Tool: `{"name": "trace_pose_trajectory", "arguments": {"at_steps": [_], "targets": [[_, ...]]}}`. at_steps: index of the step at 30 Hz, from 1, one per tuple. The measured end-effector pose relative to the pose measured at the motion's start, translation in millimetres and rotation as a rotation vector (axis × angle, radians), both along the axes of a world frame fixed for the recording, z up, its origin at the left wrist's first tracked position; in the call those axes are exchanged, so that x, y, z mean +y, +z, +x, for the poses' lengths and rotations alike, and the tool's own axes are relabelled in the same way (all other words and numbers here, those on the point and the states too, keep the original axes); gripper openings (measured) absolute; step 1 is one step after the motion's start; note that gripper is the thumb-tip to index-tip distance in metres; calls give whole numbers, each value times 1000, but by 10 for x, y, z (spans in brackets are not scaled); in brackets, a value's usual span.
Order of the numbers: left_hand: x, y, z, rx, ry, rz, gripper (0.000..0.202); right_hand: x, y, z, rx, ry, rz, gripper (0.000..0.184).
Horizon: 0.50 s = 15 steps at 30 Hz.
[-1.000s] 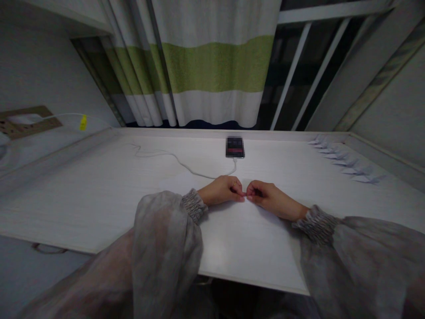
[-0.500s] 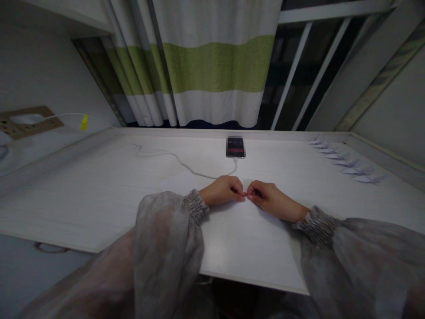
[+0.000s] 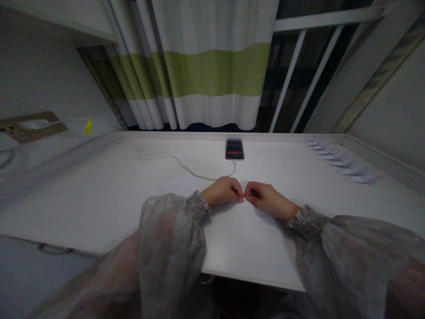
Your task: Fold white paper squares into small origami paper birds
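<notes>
Fingers (image 3: 237,189) bent inward, thumbs close beneath, your left hand (image 3: 222,190) and right hand (image 3: 267,199) met almost tip to tip above the surface (image 3: 252,248)! Right there between them sat a small pale piece (image 3: 245,199), too blurred to name, and whether either hand was clamped on it couldn't be told. Just beyond your left wrist lay a flat white sheet (image 3: 180,184). Straight ahead, a phone (image 3: 234,149) rested near the back edge, its white cable (image 3: 191,173) trailing left. Over to the right, well apart from you, ran a slanting row of folded white paper shapes (image 3: 347,172).
</notes>
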<state>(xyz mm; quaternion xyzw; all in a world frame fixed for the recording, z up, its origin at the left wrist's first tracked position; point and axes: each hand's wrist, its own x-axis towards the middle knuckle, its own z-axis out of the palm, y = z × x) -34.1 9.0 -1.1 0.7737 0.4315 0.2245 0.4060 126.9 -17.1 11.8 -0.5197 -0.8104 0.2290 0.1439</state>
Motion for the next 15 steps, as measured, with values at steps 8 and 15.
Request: {"name": "trace_pose_trajectory", "arguments": {"at_steps": [8, 15], "targets": [[-2, -48, 0, -39, 3, 11, 23, 5, 5, -15, 45, -10, -4, 7], [-6, -24, -27, -35, -46, 14, 18, 13, -34, 21, 113, 10, 19, 8]]}}
